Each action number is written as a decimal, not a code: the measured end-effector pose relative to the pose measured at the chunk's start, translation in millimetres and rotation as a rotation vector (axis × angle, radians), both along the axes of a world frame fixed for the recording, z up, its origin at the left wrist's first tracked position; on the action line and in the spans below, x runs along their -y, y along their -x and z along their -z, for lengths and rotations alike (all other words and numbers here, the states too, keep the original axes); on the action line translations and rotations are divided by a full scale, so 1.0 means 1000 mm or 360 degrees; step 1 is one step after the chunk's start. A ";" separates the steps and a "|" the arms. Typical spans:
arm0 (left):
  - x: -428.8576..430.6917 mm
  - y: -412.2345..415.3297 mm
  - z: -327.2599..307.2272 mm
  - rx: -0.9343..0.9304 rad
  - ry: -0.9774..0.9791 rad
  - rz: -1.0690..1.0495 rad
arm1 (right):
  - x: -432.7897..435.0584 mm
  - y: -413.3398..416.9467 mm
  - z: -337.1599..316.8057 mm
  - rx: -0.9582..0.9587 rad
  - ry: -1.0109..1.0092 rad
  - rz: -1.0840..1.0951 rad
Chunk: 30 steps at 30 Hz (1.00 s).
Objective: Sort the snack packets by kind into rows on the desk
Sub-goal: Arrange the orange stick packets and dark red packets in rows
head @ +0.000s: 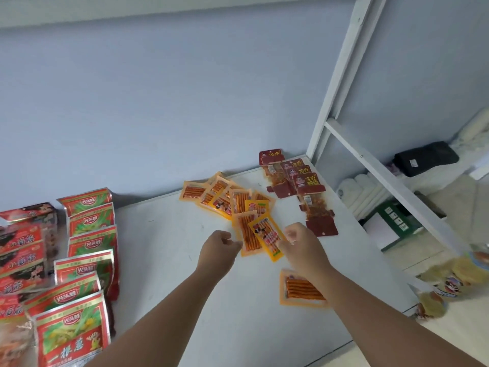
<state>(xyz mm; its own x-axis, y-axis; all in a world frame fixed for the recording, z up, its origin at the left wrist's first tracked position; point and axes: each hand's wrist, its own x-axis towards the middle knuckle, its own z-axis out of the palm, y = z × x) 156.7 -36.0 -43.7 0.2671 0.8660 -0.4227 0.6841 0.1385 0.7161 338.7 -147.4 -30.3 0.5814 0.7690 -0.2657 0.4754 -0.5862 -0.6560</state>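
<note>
Far to the left of my left hand lies a pile of dark red plastic snack packets with pale lettering [21, 250]. Just beside it, nearer my hand, a column of overlapping red-and-green foil packets [88, 242] runs along the white desk top [169, 274]. My left hand [219, 246] hovers over the desk with its fingers curled in, the fingertips right at the left edge of a flat orange packet of red sticks [244, 233]; I cannot tell whether they pinch it. Between my hands, overlapping that packet, lies a tilted yellow packet with a printed front [266, 235]. Its lower right edge meets the thumb of my right hand [300, 243], which is also curled; whether it grips the packet I cannot tell. Beyond both hands a loose fan of orange packets [219, 197] spreads toward the blue wall [158, 102]. Under my right forearm rests a single orange packet [299, 290], lying crosswise. Beyond my right hand and to its right, a row of dark maroon packets [300, 181] overlaps at the desk's far corner, next to a white metal frame [341, 83].
</note>
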 end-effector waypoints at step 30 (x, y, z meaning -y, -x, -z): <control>-0.119 0.096 -0.023 -0.0067 -0.0206 -0.0758 | -0.143 0.060 -0.004 -0.0496 -0.0172 -0.0461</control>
<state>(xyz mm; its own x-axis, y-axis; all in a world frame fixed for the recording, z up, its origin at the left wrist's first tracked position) 60.4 82.7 -20.3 -0.1863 0.9337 -0.3057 0.5949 0.3549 0.7213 278.4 -4.1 -26.4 0.2425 0.9215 -0.3032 0.3798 -0.3778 -0.8444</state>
